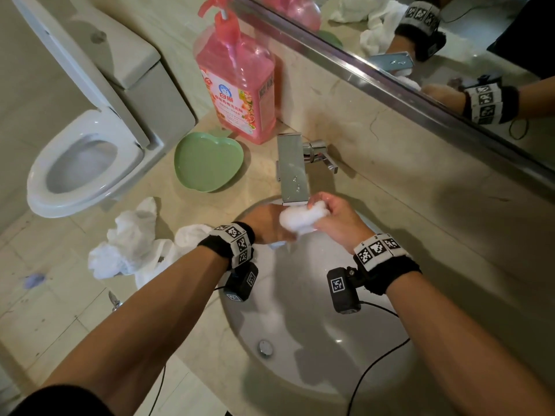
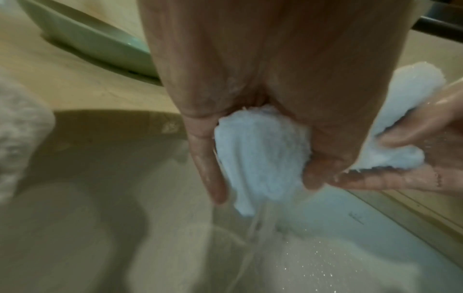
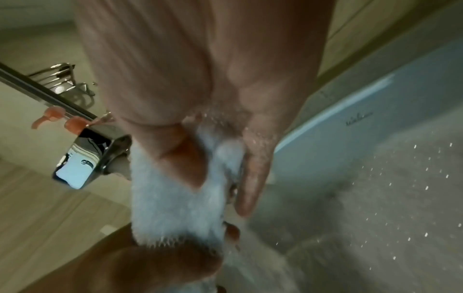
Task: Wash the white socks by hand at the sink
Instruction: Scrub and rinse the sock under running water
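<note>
A wet white sock (image 1: pixel 300 219) is bunched between both my hands under the square chrome tap (image 1: pixel 292 169), above the white basin (image 1: pixel 315 340). My left hand (image 1: pixel 270 223) grips its left end; in the left wrist view the fingers (image 2: pixel 208 168) curl round the sock (image 2: pixel 260 154) and water runs off it. My right hand (image 1: pixel 333 214) grips the right end; in the right wrist view the thumb (image 3: pixel 185 158) presses into the sock (image 3: pixel 170 198). More white socks (image 1: pixel 129 244) lie in a heap on the counter left of the basin.
A pink detergent pump bottle (image 1: pixel 240 85) stands at the back of the counter, with a green heart-shaped dish (image 1: pixel 207 160) in front of it. A toilet (image 1: pixel 84 163) is at the left. The mirror (image 1: pixel 450 40) runs along the wall. Camera cables hang over the basin's front.
</note>
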### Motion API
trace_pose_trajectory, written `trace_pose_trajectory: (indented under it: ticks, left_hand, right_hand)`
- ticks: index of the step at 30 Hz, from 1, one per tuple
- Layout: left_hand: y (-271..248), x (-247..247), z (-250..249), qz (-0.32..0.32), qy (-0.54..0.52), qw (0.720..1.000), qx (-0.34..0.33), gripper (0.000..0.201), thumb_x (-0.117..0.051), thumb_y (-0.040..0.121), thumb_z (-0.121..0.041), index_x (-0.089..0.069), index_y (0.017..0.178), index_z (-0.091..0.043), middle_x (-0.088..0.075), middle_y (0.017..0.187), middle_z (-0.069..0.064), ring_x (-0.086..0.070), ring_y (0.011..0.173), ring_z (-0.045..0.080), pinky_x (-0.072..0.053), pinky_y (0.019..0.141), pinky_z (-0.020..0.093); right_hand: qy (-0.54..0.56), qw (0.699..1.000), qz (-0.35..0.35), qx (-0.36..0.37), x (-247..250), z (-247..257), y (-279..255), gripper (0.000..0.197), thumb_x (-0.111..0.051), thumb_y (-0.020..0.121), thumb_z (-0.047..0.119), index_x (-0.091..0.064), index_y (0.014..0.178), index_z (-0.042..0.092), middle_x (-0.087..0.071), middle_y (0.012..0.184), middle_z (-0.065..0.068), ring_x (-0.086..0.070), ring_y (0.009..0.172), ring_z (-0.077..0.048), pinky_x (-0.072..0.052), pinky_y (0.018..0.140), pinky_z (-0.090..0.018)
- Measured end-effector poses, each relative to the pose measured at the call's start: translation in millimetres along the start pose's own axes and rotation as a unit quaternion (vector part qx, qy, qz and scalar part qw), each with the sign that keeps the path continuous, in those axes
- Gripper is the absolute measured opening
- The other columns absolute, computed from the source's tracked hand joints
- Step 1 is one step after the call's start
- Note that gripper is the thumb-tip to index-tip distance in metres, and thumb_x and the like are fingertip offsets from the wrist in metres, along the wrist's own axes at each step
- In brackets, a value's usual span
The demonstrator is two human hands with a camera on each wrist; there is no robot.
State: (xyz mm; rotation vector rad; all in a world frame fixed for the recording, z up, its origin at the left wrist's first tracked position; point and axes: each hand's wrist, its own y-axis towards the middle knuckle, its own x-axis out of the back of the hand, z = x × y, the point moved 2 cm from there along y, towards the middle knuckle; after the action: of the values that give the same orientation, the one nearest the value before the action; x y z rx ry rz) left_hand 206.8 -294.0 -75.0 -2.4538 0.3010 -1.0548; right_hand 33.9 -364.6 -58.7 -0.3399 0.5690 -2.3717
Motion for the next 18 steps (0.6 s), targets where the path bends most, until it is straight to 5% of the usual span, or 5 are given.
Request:
trace_pose_trajectory:
  ticks: [4, 6, 9, 13, 18]
  left_hand:
    - [1, 5, -5, -0.085, 0.071, 0.992, -0.053, 0.036, -0.07, 0.08, -0.017, -0.068, 0.116, -0.013, -0.067, 0.115, 0.015, -0.063, 0.103, 0.035, -0.038, 0.077, 0.021]
    - [-1, 7, -11, -0.087, 0.129, 0.986, -0.066, 0.028, -0.064, 0.083, -0.014, -0.068, 0.11, -0.012, -0.067, 0.111, 0.016, -0.063, 0.101, 0.037, -0.043, 0.076, 0.028]
    - [0, 6, -26, -0.063, 0.214, 0.97, -0.096, 0.028, -0.061, 0.086, -0.015, -0.064, 0.113, -0.018, -0.068, 0.11, 0.007, -0.065, 0.099, 0.029, -0.055, 0.084, 0.036]
    - [8, 7, -36, -0.039, 0.324, 0.942, -0.079, 0.021, -0.053, 0.092, -0.021, -0.059, 0.113, -0.021, -0.067, 0.108, 0.002, -0.067, 0.097, 0.028, -0.056, 0.081, 0.035]
    - [16, 1, -36, -0.056, 0.314, 0.947, -0.033, 0.026, -0.041, 0.098, -0.03, -0.062, 0.111, -0.021, -0.069, 0.111, 0.003, -0.066, 0.098, 0.028, -0.056, 0.084, 0.035]
  right_hand:
    - [0.012, 0.99, 0.083, -0.109, 11, -6, 2, 0.038, -0.087, 0.054, 0.012, -0.064, 0.08, 0.028, -0.064, 0.12, -0.006, -0.065, 0.106, -0.026, -0.059, 0.086, -0.043]
    - [0.013, 0.982, 0.104, -0.158, 10, -8, 5, 0.059, -0.094, 0.052, 0.017, -0.058, 0.099, 0.023, -0.06, 0.122, -0.003, -0.067, 0.106, -0.027, -0.062, 0.078, -0.046]
    - [-0.175, 0.971, 0.122, -0.109, -3, -4, 10, 0.073, -0.094, 0.058, 0.028, -0.052, 0.118, 0.026, -0.063, 0.115, 0.004, -0.068, 0.101, -0.021, -0.062, 0.071, -0.038]
    - [-0.361, 0.93, 0.064, -0.042, -16, -3, 15, 0.046, -0.083, 0.061, 0.044, -0.06, 0.097, 0.026, -0.064, 0.089, 0.009, -0.063, 0.087, -0.015, -0.046, 0.062, -0.023]
    - [-0.449, 0.892, 0.034, 0.034, -25, 3, 14, 0.018, -0.071, 0.07, 0.034, -0.055, 0.073, 0.027, -0.059, 0.068, 0.008, -0.065, 0.076, -0.024, -0.05, 0.065, -0.029]
